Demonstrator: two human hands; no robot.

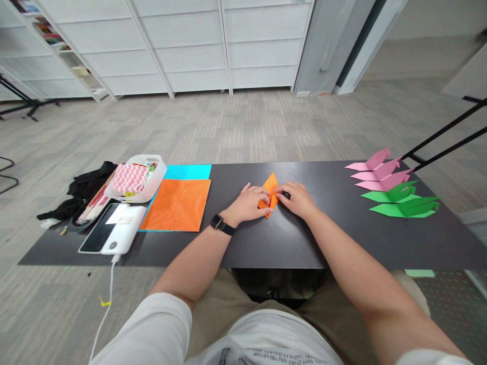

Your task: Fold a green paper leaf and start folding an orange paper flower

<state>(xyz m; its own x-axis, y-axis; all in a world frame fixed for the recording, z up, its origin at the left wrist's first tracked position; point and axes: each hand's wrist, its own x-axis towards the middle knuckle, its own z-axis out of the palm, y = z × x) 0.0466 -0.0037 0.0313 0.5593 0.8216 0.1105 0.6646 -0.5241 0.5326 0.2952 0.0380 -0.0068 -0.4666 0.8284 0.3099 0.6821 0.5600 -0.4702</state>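
A folded piece of orange origami paper (271, 183) lies on the dark table in front of me, its pointed end facing away. My left hand (253, 203) is on its left side, fingers closed on the lower part of the paper. From the right, my right hand (297, 198) pinches the paper's edge between thumb and fingers. A small dark object (286, 194) shows at the right hand's fingers; I cannot make out what it is. Parts of the folds are hidden under my fingers.
Flat orange sheets (175, 205) lie over blue paper (190, 172) on the left. Beyond them are a white basket (155, 183), a phone (99, 230) and a white power bank (124, 230) with a cable. Pink (384, 172) and green folded paper cranes (411, 207) line the right end.
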